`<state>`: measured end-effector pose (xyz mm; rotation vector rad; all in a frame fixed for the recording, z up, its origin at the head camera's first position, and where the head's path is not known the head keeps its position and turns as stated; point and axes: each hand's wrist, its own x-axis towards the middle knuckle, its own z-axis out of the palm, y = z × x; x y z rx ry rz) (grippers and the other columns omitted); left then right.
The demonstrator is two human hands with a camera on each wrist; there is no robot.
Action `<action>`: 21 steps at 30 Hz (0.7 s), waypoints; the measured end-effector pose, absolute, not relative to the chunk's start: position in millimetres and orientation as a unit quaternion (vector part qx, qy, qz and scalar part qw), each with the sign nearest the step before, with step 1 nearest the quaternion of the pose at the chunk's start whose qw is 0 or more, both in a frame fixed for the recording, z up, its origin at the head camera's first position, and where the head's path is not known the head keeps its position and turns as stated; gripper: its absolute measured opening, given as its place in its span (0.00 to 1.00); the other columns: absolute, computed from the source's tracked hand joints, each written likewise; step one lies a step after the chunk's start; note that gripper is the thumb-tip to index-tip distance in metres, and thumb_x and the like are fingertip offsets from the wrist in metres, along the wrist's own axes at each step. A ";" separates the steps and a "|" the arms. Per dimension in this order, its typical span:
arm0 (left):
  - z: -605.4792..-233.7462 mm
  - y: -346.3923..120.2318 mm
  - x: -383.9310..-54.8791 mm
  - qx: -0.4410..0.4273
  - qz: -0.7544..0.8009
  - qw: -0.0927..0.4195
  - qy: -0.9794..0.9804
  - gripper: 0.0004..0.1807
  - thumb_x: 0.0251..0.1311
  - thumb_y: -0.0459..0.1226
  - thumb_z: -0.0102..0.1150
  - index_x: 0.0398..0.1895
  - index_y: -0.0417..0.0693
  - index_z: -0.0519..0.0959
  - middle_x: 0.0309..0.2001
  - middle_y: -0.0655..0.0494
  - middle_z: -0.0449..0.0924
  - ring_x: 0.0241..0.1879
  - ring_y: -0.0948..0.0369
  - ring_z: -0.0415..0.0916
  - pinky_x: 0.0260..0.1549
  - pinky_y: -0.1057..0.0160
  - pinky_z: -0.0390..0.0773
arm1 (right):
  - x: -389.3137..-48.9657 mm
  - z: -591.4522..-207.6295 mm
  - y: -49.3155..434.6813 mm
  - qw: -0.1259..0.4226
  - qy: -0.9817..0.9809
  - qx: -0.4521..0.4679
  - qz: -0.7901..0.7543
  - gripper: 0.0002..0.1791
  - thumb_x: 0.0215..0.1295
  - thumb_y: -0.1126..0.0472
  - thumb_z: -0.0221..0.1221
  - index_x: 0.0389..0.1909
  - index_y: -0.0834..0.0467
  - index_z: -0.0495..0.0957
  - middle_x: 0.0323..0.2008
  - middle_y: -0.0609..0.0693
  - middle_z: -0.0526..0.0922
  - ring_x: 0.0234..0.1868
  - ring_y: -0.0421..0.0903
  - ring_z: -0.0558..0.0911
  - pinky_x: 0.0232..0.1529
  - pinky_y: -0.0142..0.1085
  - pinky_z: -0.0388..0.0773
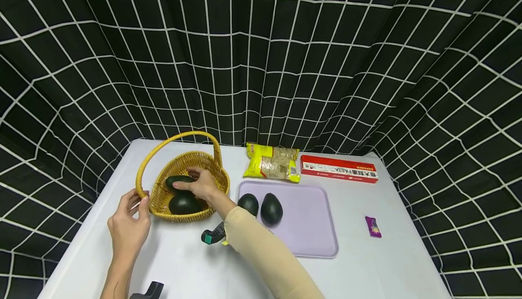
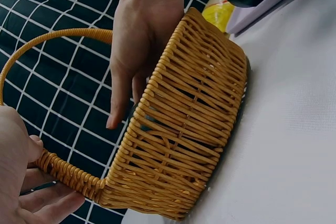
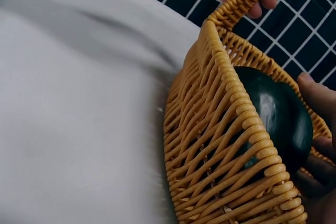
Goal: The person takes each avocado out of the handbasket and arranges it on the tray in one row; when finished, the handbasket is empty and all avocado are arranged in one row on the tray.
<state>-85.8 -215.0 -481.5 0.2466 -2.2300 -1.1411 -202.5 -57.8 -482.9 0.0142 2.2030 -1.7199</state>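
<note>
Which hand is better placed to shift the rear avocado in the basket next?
The right hand, I'd judge: its thumb and fingers are at the rear avocado, inside the basket, while the left hand holds the handle.

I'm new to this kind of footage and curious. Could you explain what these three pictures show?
No machine here, just a person working barehanded. The wide picture comes from a camera worn on the head; the closer ones, from one on each wrist. The left hand holds the handle of a wicker basket; the right hand holds the upper avocado of two inside. Two more avocados lie on a lilac tray on the white table. Behind the tray sit a yellow bag and a red-and-white box; to its right, a purple packet.
</note>
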 end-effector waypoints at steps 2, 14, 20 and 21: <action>-482.2 -215.1 -85.6 0.093 -0.432 0.307 -0.843 0.17 0.71 0.29 0.61 0.60 0.31 0.78 0.52 0.34 0.86 0.53 0.38 0.84 0.48 0.93 0.70 | -202.1 -484.2 -57.6 0.171 0.777 0.003 -0.606 0.37 0.59 0.54 0.77 0.69 0.54 0.77 0.65 0.51 0.82 0.64 0.48 0.80 0.64 0.44 0.84; -481.6 -214.3 -84.5 0.090 -0.431 0.309 -0.843 0.17 0.72 0.29 0.60 0.60 0.30 0.77 0.53 0.34 0.86 0.52 0.38 0.84 0.48 0.93 0.71 | -202.0 -488.7 -58.8 0.167 0.779 0.015 -0.604 0.35 0.58 0.58 0.78 0.66 0.56 0.78 0.60 0.53 0.84 0.51 0.45 0.81 0.53 0.42 0.88; -482.4 -214.8 -84.9 0.088 -0.431 0.311 -0.842 0.17 0.71 0.30 0.61 0.60 0.31 0.78 0.52 0.33 0.86 0.52 0.37 0.84 0.48 0.92 0.72 | -202.0 -490.3 -57.7 0.168 0.781 0.015 -0.601 0.34 0.58 0.58 0.77 0.66 0.56 0.78 0.61 0.54 0.84 0.52 0.45 0.81 0.50 0.41 0.88; -482.5 -214.9 -84.8 0.088 -0.431 0.311 -0.842 0.17 0.71 0.30 0.61 0.60 0.31 0.78 0.52 0.33 0.86 0.52 0.37 0.84 0.48 0.92 0.72 | -201.9 -490.4 -57.7 0.169 0.781 0.015 -0.601 0.34 0.59 0.58 0.77 0.66 0.56 0.78 0.61 0.54 0.84 0.52 0.45 0.81 0.50 0.41 0.88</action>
